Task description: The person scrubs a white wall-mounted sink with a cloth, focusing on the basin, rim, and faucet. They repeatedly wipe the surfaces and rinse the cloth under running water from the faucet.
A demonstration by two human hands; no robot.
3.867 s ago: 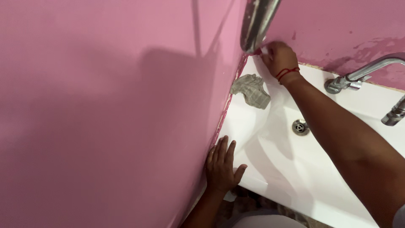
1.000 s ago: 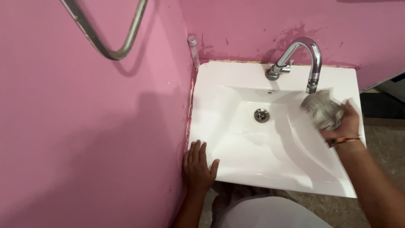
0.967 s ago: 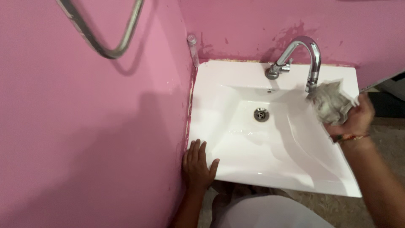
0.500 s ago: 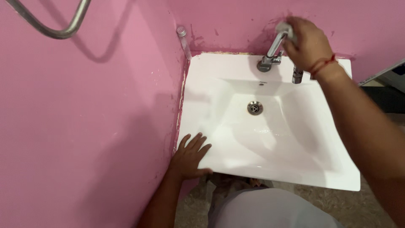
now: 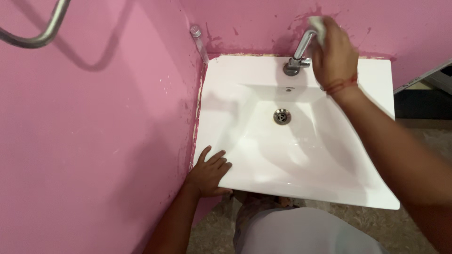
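The right hand (image 5: 335, 59) was raised over the top of the tap (image 5: 297, 55), its grip closed on a pale cloth (image 5: 317, 24), of which only a small bunched edge showed above the fingers, pressed against the curve of the spout. A red thread circled that wrist. The tap stood at the back rim of the white sink (image 5: 372, 89), close to the pink back wall (image 5: 263, 23), where the paint was stained darker around the spout. The left hand (image 5: 209, 171) lay flat on the sink's front left corner, fingers spread and holding nothing, right beside the pink side wall (image 5: 94, 141). The drain (image 5: 281, 116) sat in the middle of the basin, well apart from both hands. A small clear tube (image 5: 198, 42) leaned in the corner where the two walls met, and a bent metal pipe (image 5: 35, 35) ran across the side wall's upper part.
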